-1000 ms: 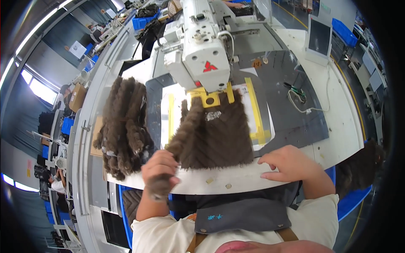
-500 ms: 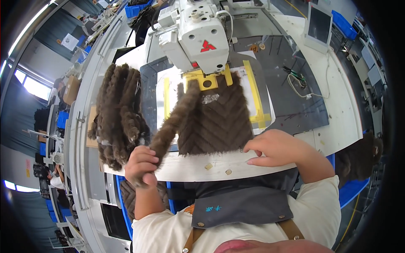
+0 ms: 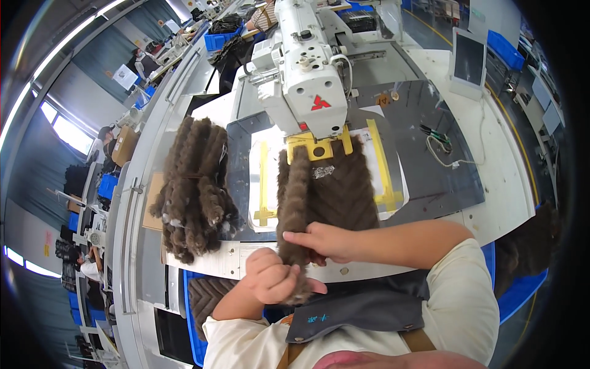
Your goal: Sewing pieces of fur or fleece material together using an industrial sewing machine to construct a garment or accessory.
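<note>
A long brown fur strip (image 3: 294, 203) runs from the yellow presser plate (image 3: 310, 150) of a white industrial sewing machine (image 3: 312, 98) back toward me. My left hand (image 3: 272, 277) is closed around its near end, just past the table's front edge. Farther up, my right hand (image 3: 329, 241) grips the same strip, thumb on top and fingers partly hidden beneath. The strip lies along the left side of a brown fur panel (image 3: 350, 190) with a chevron pattern. A shiny clear patch (image 3: 323, 172) sits on that panel below the plate.
Left of the machine lies a tied bundle of fur strips (image 3: 192, 190). Green-handled snips (image 3: 435, 135) and a pale cord rest on the right. A screen (image 3: 468, 58) stands behind them. Blue bins with fur flank me below the table (image 3: 491, 212).
My right hand has moved left from the panel's corner onto the strip. The left hand has shifted right with the strip's end, so the strip now lies straighter. The view has tilted slightly.
</note>
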